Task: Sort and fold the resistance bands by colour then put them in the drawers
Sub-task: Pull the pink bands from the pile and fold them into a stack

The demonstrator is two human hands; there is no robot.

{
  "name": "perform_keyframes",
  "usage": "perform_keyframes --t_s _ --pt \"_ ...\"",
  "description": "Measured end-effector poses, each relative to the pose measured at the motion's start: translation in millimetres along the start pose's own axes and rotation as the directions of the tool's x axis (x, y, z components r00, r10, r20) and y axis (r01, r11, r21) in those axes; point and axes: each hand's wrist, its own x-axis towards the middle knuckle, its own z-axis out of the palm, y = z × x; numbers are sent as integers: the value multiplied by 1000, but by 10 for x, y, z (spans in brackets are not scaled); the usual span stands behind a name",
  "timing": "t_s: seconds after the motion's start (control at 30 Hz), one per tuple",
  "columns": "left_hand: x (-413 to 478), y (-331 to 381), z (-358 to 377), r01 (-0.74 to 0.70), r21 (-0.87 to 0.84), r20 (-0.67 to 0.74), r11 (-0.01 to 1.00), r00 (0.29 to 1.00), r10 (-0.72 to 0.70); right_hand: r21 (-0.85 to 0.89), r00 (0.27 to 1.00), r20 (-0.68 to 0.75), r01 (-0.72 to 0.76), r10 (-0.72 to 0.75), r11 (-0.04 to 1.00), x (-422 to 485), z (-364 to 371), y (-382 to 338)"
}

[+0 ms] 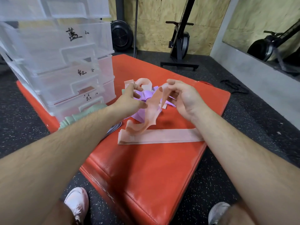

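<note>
My right hand (183, 98) pinches the top of a pink resistance band (151, 111), which hangs down to the red mat (146, 168). My left hand (131, 99) hovers just left of that band with spread fingers and holds nothing. A flat stack of folded pink bands (162, 137) lies below my hands. Behind them sits a loose heap of purple bands (151, 95) with more pink ones (142, 82). Rolled green bands (81, 116) lie by the clear plastic drawer unit (65, 62), whose drawers carry handwritten labels. A dark band (114, 127) shows beneath my left forearm.
The mat lies on speckled black rubber floor (243, 119). A black exercise machine (180, 44) and a fan wheel (121, 35) stand against the back wall. A black strap (233, 86) lies on the floor at right. My shoes (78, 203) are at the mat's near edge.
</note>
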Motion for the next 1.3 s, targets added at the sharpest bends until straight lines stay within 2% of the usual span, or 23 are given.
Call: perform_keyframes --t_s 0.23,0.37,0.47,0.6,0.73,0.8,0.87,0.93,0.97,1.0,1.07,1.17,1.23,1.3 --pt "-8 11 125 -62 5 238 998 969 59 86 988 137 66 -77 994 -129 -6 -249" --pt "11 9 148 -63 37 142 997 988 57 133 988 117 82 -98 988 -145 -26 -331" --pt "23 -6 136 -76 34 136 997 988 71 114 994 32 98 -102 989 -107 -90 -343" --pt "3 19 101 -60 -37 37 997 997 62 6 995 -72 69 -69 998 -66 -162 -307" --pt "7 50 44 -84 -34 -104 996 991 80 -214 987 -127 68 -97 974 -52 -212 -245" --pt "8 76 17 -90 -95 -128 991 989 77 -407 987 -122 48 -106 912 -44 -229 -203" --pt "-3 99 -12 -77 -186 -135 979 989 53 -608 988 -116 10 -101 794 -30 -249 -132" --pt "21 110 -30 -76 -221 -156 972 987 42 -806 974 -147 -16 -174 592 -25 -253 -39" --pt "16 126 -32 -89 -232 -153 969 987 54 -870 962 -129 7 -241 493 -41 -231 -4" --pt "-3 151 -27 -93 -250 -140 964 988 59 -897 954 -75 62 -291 437 -61 -197 24" --pt "-27 193 9 -91 -309 -103 947 993 62 -873 956 62 191 -287 448 -99 -111 63" --pt "-84 262 65 -141 -320 -51 937 990 132 -778 965 224 261 -137 571 -184 19 115" --pt "-89 265 95 -176 -297 -51 938 984 168 -713 960 263 263 -99 651 -221 81 183" --pt "-83 250 102 -181 -295 -51 938 984 173 -657 967 231 240 -112 714 -229 127 255"
